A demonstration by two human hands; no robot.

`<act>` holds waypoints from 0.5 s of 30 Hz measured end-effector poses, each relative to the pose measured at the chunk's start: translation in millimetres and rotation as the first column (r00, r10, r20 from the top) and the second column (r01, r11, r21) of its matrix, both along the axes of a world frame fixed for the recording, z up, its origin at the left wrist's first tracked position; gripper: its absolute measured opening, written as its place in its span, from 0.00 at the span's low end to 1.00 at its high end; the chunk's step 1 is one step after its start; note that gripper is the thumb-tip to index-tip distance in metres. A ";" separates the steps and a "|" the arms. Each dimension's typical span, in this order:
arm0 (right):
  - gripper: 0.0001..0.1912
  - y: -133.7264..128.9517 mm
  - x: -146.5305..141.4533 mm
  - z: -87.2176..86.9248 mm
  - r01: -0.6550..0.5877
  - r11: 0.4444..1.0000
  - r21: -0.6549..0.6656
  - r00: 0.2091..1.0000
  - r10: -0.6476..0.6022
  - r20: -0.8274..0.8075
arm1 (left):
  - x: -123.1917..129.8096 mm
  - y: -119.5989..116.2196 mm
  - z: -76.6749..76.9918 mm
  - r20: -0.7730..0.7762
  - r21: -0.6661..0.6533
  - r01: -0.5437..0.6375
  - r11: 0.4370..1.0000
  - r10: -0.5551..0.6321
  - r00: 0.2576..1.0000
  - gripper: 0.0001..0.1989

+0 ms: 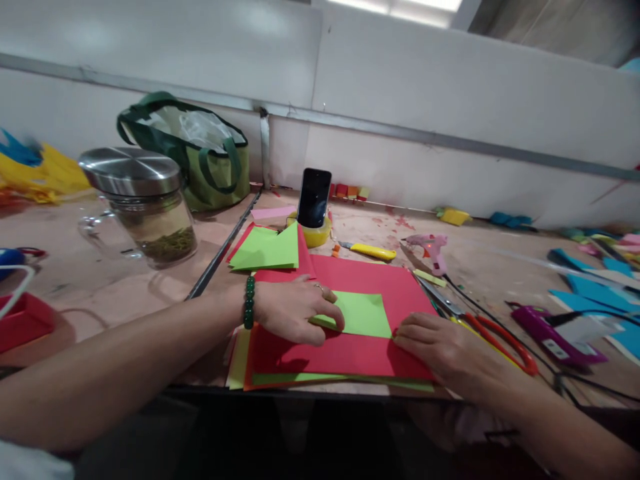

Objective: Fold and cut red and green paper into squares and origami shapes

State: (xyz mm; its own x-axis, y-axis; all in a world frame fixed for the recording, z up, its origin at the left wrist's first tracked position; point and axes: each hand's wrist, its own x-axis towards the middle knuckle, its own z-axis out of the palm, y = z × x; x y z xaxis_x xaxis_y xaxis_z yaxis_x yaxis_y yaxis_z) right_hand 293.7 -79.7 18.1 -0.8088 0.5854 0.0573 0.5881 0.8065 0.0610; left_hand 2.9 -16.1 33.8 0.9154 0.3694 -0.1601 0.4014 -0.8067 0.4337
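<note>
A piece of light green paper lies on a larger red sheet, which tops a stack of coloured paper. My left hand, with a green bead bracelet on the wrist, rests across the green piece's left end, fingers spread and thumb apart. At the piece's lower right corner, my right hand has its fingers pressed together on the edge. Behind my left hand are more green pieces lying over red ones. Scissors with orange handles lie right of the stack, partly behind my right hand.
A yellow utility knife, a pink glue gun and a phone propped on a yellow tape roll stand beyond the paper. Left are a glass mug and a green bag. A purple power strip with cables lies right.
</note>
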 end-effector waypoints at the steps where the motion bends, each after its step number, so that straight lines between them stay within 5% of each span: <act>1: 0.12 -1.6 2.7 1.1 -0.010 1.000 0.016 1.000 0.010 0.010 | 0.1 -0.4 -0.5 -0.004 0.006 0.003 1.000 -0.003 1.000 0.25; 7: 0.19 -9.8 -11.5 14.7 -0.029 0.969 0.247 0.996 0.048 -0.072 | 7.9 -16.1 -8.7 -0.002 0.170 -0.032 0.985 0.033 0.999 0.31; 15: 0.16 3.5 -37.3 -19.0 -0.025 0.999 0.047 0.999 0.027 -0.045 | 12.3 -29.3 -15.5 0.037 0.253 -0.061 0.965 0.054 0.998 0.31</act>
State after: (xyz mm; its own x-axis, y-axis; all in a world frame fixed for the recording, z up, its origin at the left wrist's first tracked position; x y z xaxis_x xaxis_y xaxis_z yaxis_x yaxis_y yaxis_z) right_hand 256.4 -76.2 -0.9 -0.8197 0.5599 0.1211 0.5698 0.8185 0.0728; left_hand 15.2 -45.4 18.4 0.8943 0.4466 -0.0273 0.4405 -0.8679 0.2296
